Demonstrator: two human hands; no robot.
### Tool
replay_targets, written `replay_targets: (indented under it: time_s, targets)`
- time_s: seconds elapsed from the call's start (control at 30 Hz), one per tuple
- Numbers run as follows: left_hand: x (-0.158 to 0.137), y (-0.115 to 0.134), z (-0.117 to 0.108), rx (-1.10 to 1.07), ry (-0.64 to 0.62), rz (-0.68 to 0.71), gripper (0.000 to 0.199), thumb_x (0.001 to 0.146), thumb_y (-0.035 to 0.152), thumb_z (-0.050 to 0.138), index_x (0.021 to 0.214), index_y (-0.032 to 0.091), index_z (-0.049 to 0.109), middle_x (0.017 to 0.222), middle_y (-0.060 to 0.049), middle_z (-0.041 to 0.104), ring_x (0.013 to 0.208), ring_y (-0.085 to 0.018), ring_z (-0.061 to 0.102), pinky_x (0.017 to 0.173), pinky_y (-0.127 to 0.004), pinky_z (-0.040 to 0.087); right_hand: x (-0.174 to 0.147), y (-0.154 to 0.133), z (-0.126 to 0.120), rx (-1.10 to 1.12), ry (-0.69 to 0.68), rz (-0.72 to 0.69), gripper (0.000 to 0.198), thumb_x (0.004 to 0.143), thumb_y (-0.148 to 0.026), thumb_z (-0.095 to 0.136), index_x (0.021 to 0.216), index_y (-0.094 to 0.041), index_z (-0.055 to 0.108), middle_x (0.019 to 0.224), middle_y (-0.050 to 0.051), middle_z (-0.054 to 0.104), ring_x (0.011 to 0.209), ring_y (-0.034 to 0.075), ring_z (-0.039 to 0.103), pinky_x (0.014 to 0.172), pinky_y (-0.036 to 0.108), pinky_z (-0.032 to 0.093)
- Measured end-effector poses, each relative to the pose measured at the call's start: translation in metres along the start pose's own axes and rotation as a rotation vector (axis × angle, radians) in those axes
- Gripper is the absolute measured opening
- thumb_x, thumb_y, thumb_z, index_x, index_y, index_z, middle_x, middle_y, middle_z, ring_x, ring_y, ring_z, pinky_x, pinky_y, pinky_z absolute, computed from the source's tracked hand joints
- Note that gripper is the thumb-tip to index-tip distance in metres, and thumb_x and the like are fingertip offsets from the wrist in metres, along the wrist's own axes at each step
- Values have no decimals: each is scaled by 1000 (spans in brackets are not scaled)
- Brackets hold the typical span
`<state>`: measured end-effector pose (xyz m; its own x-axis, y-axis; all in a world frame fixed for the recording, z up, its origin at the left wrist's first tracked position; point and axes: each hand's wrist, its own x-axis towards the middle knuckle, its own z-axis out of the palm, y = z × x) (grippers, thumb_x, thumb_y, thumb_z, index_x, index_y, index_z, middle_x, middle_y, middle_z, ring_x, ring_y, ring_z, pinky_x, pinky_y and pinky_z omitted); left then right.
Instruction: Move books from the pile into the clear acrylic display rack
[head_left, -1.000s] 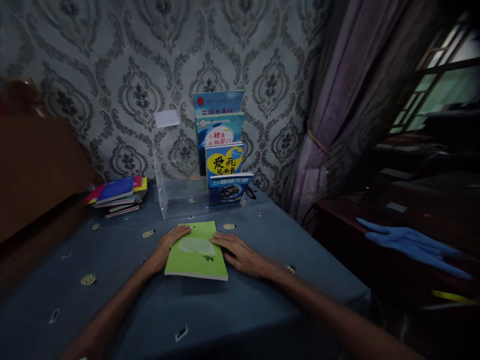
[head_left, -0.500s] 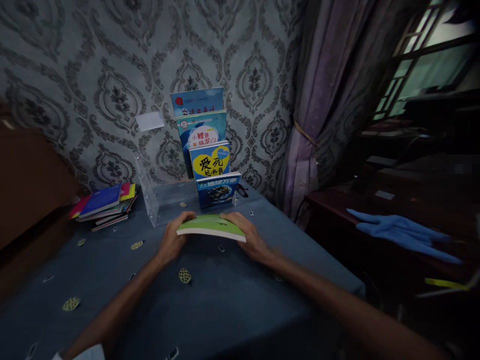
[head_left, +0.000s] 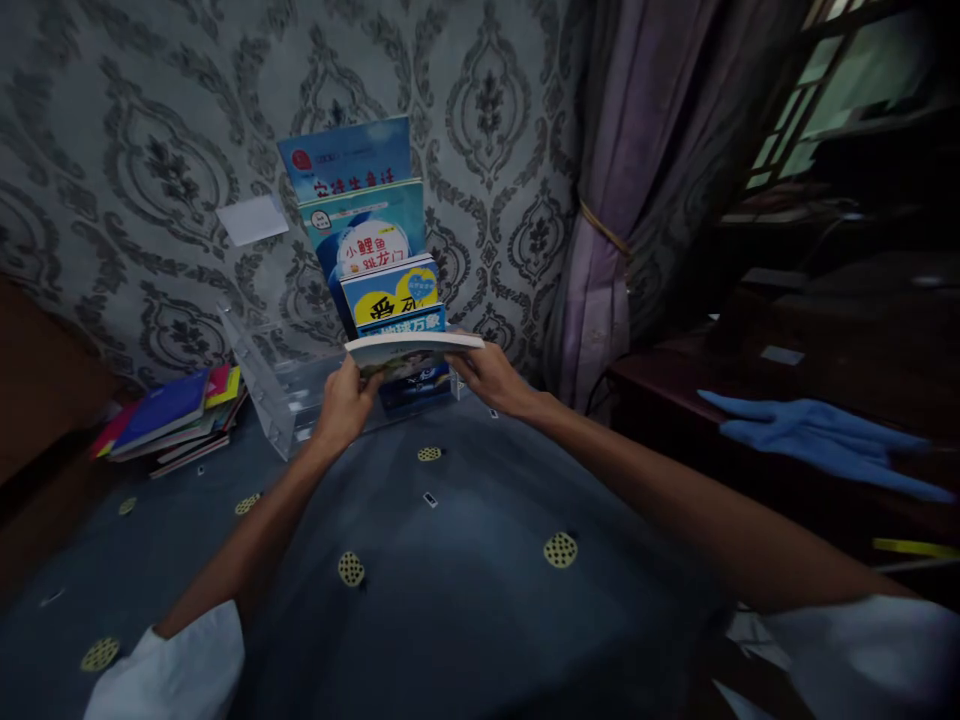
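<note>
Between my two hands I hold a thin paperback book (head_left: pixel 409 357), tipped so that its white page edge faces up and its cover shows below. My left hand (head_left: pixel 346 405) grips its left end, thumb on the near cover. My right hand (head_left: pixel 491 378) pinches the right end. Right behind it, partly hidden, stands a dark blue book (head_left: pixel 416 395). Further back and higher rise a blue-yellow book (head_left: pixel 390 290), a teal book (head_left: pixel 367 235) and a taller blue book (head_left: pixel 345 160). They stand in tiers in a clear acrylic rack (head_left: pixel 259 390).
A loose pile of books (head_left: pixel 169 415) lies left of the rack on the blue tablecloth (head_left: pixel 450 600). A white card (head_left: pixel 253 220) tops the rack's left side. Patterned wall and a purple curtain (head_left: pixel 600 250) rise behind. Blue gloves (head_left: pixel 817 435) lie on a dark surface at right.
Both hands have carried the book forward and up to the front of the rack. Its tilt has changed, from a green cover on view to the other cover. The camera has come closer.
</note>
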<state>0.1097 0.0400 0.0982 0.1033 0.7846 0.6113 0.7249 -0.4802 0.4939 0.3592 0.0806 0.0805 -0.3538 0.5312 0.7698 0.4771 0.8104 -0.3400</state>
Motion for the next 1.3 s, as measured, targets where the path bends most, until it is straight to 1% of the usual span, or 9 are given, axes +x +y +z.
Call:
replay_targets:
  time_s: [0.1,0.17,0.33,0.43,0.6,0.73,0.9,1.0,1.3]
  targets:
    - [3,1,6,90,-21,-4,32,89,20,57,120,17,52,107,-10,72,97,-27,69,82,-38,56,4,12,4,2,4,86,13,96,-30,48,86,-22,54,82,4,60,75,21,55,69,34,44]
    - [4,2,10,153,-35,-21,34,89,19,57,122,16,49,107,-12,71,99,-28,69,83,-38,55,5,17,8,9,-10,136,10,94,-29,49,87,-22,54,83,4,60,76,22,56,69,34,44]
    - [3,4,16,309,-85,-129,29,92,20,58,116,16,42,106,-14,70,97,-30,70,79,-37,53,-1,27,20,-56,-47,216,4,86,-25,54,84,-22,52,87,5,60,80,23,57,73,35,45]
    - [2,8,19,409,-111,-197,25,94,21,56,113,17,39,107,-16,70,99,-32,70,76,-37,52,-9,32,27,-95,-33,264,3,84,-24,55,86,-22,53,87,5,62,81,23,58,74,36,46]
    - [2,12,24,454,-120,-255,25,98,25,53,115,17,35,103,-17,71,98,-34,71,73,-36,51,-14,36,37,-69,52,402,30,84,-24,57,114,-21,55,90,5,67,80,24,63,73,37,50]
    - [2,9,26,410,-78,-253,32,98,25,54,119,17,32,112,-19,70,102,-33,71,75,-34,51,-10,38,45,-86,116,371,40,84,-23,53,124,-19,57,96,9,67,88,26,63,81,41,52]
    - [6,4,25,409,-104,-241,17,101,22,45,114,19,35,103,-16,72,98,-31,72,74,-33,51,-5,36,55,-86,207,341,42,85,-20,48,124,-17,62,97,10,64,87,27,61,83,43,52]
    - [7,3,26,416,-101,-215,14,101,22,43,113,20,35,101,-14,72,95,-30,72,73,-32,50,-3,33,58,-64,263,332,42,84,-17,47,122,-17,65,94,9,62,85,26,60,82,41,51]
    - [6,4,30,433,-68,-223,13,100,19,42,113,20,38,99,-14,72,91,-29,73,71,-31,49,-5,28,59,-4,266,355,45,84,-15,46,124,-18,65,91,7,58,85,25,59,80,38,50]
